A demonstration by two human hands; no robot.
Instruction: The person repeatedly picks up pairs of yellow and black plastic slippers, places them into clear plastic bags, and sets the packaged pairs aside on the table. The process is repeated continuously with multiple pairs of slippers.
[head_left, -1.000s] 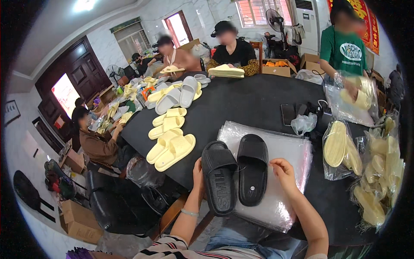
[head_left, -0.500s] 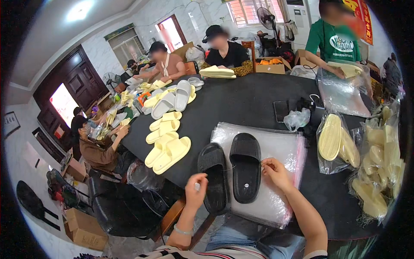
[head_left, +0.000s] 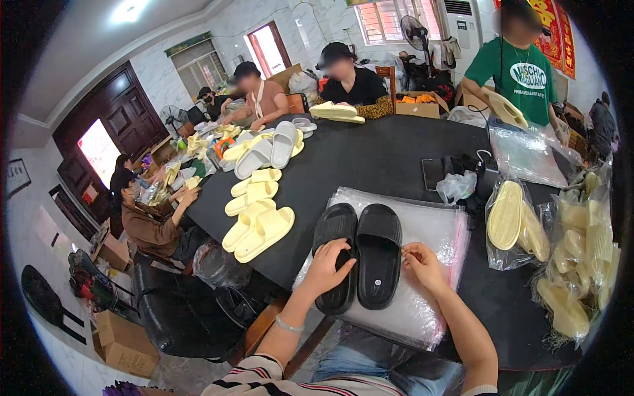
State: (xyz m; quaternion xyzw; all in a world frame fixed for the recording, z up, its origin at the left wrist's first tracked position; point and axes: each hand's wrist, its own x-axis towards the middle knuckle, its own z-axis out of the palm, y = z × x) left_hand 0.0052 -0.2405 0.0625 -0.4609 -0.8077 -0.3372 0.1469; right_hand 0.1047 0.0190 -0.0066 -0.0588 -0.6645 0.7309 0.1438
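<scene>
As we inspect the near side of the tabletop (head_left: 360, 155), we find two black slippers, side by side, straps up and toes pointing away from the wearer, over a stack of clear plastic bags (head_left: 422, 317). We record the left hand (head_left: 328, 265) laid across the left black slipper (head_left: 337, 294), its thumb spread apart from the bent fingers. We note the right hand (head_left: 424, 265) narrow, fingers curled, fingertips at the outer edge of the right black slipper (head_left: 378, 264); whether they pinch anything, we cannot tell. We see a small round pale mark on that slipper's insole.

To the left, beyond the stack, we list a pair of yellow slippers (head_left: 259, 233), then a second yellow pair (head_left: 253, 193), then grey slippers (head_left: 271, 152) lying among yellow ones. To the right we observe a bagged yellow pair (head_left: 516, 221) and, beside it, a heap of bagged slippers (head_left: 576, 264). Further back we register a crumpled clear bag (head_left: 457, 188) near a dark phone (head_left: 432, 174).

Across the tabletop, we see a person in a green top (head_left: 522, 82) holding a yellow slipper (head_left: 505, 107) and a person in a black top (head_left: 356, 86) seated behind more yellow slippers (head_left: 337, 112). Farthest off, we note a standing fan (head_left: 415, 33) before the window.
</scene>
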